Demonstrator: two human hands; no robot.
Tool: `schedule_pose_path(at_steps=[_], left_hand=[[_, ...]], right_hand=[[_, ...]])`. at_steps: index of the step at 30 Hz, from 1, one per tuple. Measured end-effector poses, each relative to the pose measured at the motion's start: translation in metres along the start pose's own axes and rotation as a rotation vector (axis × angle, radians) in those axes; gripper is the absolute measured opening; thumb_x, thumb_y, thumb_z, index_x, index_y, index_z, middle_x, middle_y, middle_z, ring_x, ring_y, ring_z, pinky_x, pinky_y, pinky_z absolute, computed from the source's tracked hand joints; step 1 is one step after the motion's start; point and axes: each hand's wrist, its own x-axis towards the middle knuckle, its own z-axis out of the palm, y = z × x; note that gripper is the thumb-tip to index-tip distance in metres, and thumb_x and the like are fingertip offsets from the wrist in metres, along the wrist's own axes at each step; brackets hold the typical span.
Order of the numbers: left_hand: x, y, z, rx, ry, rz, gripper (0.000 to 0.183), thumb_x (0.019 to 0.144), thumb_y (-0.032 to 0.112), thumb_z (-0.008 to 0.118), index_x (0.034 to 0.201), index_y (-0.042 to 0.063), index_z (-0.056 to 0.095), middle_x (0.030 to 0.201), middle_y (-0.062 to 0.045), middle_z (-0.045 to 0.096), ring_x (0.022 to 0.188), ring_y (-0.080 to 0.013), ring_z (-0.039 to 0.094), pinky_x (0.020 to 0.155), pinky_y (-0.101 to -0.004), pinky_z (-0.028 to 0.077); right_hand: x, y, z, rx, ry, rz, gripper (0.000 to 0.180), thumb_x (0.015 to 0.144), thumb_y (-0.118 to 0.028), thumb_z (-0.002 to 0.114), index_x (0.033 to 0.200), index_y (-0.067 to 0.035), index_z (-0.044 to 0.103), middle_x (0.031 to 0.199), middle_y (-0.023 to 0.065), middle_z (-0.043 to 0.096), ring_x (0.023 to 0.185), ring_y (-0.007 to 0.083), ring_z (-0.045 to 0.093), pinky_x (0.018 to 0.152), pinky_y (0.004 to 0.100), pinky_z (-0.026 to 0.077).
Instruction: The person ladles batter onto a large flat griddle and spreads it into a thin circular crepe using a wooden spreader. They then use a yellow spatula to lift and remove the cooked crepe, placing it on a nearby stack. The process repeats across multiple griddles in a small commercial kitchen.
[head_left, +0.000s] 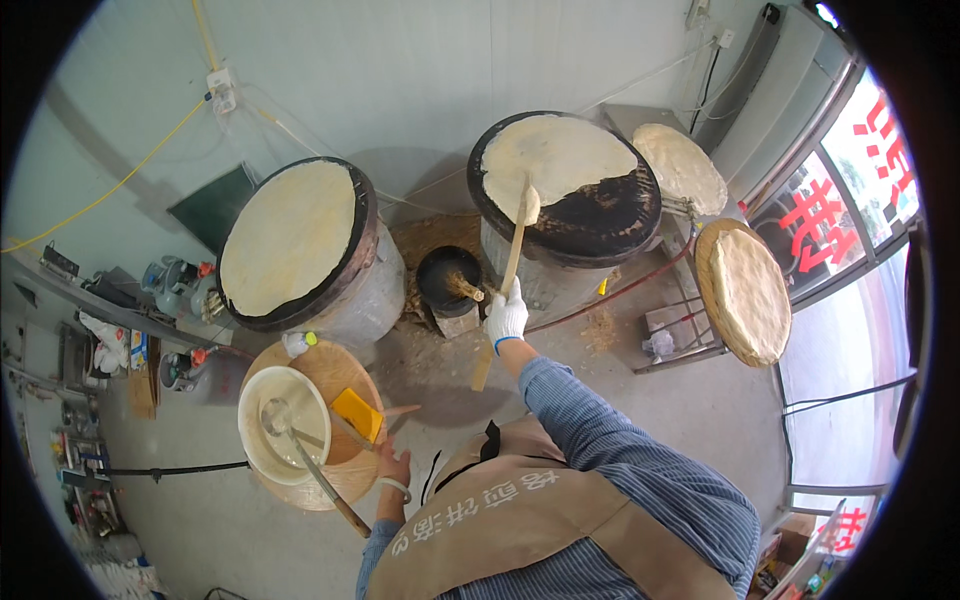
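My right hand, in a white knit glove, grips a long wooden spreader. The far end of this spreader rests at the edge of a thin batter sheet, carrying a lump of pale batter. That sheet covers much of a round black griddle, whose near right part is bare. My bare left hand is low beside a round wooden stand, fingers apart, close to a yellow scraper and a stick's end. On the stand sits a white bucket of batter, a ladle leaning in it.
A second griddle at left bears a full pale sheet. Between the griddles stands a black pot with a straw brush. Stacked flatbreads lie on a round board at right. A red hose crosses the floor; gas cylinders stand left.
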Motion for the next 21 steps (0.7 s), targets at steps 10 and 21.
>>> schedule_pose_path(at_steps=[10, 21], left_hand=[[0.009, -0.057, 0.036, 0.219, -0.417, 0.067, 0.051, 0.094, 0.034, 0.083, 0.138, 0.009, 0.078, 0.126, -0.022, 0.076, 0.112, -0.0343, 0.075, 0.102, -0.0474, 0.060], [-0.001, -0.082, 0.038, 0.248, -0.508, -0.110, 0.046, 0.101, 0.022, 0.072, 0.142, 0.003, 0.076, 0.128, -0.021, 0.081, 0.116, -0.0345, 0.078, 0.099, -0.0444, 0.063]], right_hand=[[-0.047, 0.011, -0.014, -0.066, -0.112, -0.128, 0.064, 0.107, -0.011, 0.057, 0.170, -0.012, 0.047, 0.100, 0.0219, 0.076, 0.083, 0.0292, 0.076, 0.077, 0.0417, 0.059], [-0.060, -0.008, -0.095, 0.052, 0.001, -0.013, 0.062, 0.107, -0.011, 0.061, 0.168, -0.012, 0.051, 0.092, 0.0167, 0.075, 0.074, 0.0234, 0.070, 0.072, 0.0418, 0.057]])
